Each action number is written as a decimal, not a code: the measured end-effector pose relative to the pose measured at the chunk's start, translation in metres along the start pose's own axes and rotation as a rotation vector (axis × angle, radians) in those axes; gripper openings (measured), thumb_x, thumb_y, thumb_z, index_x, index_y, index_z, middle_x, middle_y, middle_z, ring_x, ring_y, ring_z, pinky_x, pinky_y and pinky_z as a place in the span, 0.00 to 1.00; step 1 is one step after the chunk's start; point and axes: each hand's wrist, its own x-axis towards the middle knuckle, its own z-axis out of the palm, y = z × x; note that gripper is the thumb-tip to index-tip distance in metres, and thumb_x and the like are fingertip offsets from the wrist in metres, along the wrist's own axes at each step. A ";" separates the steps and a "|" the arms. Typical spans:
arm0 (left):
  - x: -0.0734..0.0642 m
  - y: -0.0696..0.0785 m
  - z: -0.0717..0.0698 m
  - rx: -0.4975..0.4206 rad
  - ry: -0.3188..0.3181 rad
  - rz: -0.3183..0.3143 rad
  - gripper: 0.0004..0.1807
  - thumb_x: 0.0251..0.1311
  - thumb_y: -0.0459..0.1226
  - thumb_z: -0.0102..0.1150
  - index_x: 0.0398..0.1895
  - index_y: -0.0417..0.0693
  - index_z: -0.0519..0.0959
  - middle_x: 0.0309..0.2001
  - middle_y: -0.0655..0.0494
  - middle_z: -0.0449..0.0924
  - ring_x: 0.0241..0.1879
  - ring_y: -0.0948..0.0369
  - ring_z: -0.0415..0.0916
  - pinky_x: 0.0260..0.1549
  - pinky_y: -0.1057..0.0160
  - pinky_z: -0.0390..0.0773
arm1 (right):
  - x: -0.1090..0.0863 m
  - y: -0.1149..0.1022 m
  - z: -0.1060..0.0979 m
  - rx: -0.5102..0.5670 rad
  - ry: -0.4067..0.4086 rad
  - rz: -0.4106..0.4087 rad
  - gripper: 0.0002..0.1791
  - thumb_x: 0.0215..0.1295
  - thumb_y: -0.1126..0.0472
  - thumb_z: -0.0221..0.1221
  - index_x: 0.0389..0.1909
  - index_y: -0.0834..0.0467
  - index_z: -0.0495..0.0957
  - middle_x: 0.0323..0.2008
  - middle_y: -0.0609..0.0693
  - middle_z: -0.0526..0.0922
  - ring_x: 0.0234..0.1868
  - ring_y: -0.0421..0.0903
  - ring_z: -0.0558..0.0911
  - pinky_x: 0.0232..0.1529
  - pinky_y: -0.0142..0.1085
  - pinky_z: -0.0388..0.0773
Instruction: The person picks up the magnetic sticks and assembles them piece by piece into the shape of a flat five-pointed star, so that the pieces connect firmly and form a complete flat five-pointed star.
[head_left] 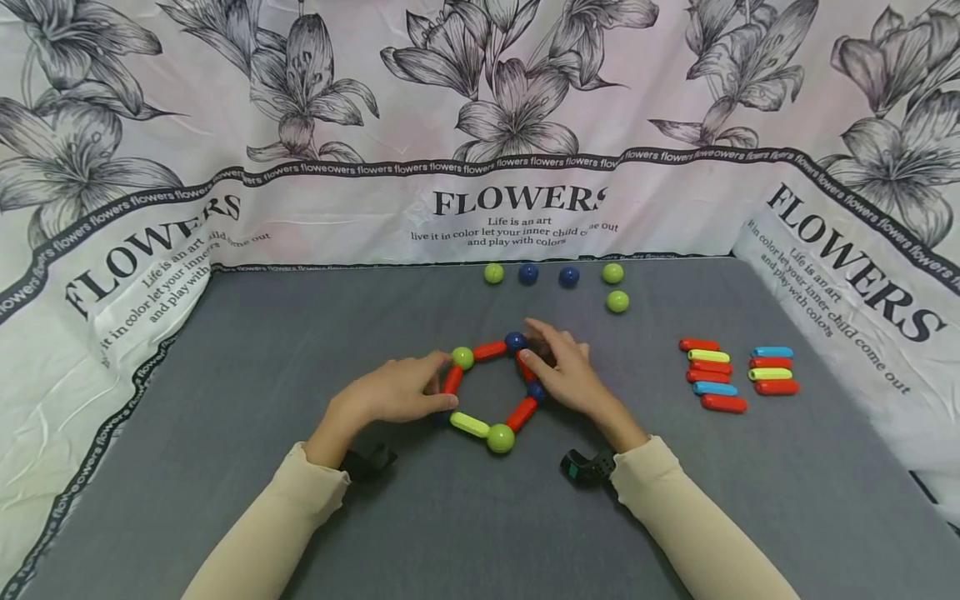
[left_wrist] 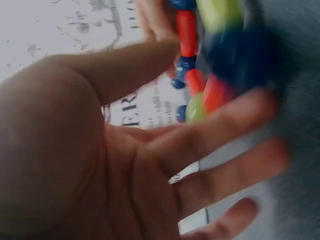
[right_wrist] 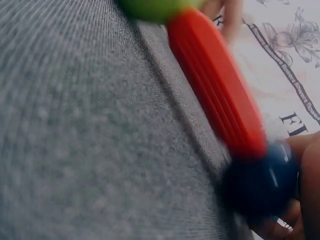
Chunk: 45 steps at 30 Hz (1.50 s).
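A six-sided ring of magnetic rods and balls lies on the grey tabletop between both hands. Its far-left corner is a green ball, its near corner a larger-looking green ball. My left hand flanks the left red rod, index finger at the green ball, thumb by a mostly covered blue ball; its fingers look fairly straight in the left wrist view. My right hand holds the right-hand red rod between two blue balls, partly hiding it. The right wrist view shows a red rod joined to a blue ball.
Loose green and blue balls lie along the far edge, before a flower-printed cloth. At the right, two columns of red, yellow and blue rods lie side by side. Black wrist devices are on both wrists.
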 end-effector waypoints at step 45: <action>0.019 -0.013 0.019 0.158 0.180 0.007 0.30 0.73 0.55 0.54 0.73 0.56 0.66 0.51 0.54 0.84 0.37 0.59 0.76 0.40 0.58 0.75 | -0.007 -0.003 0.010 -0.106 -0.025 -0.130 0.15 0.63 0.49 0.68 0.45 0.52 0.85 0.22 0.43 0.75 0.27 0.39 0.68 0.42 0.41 0.52</action>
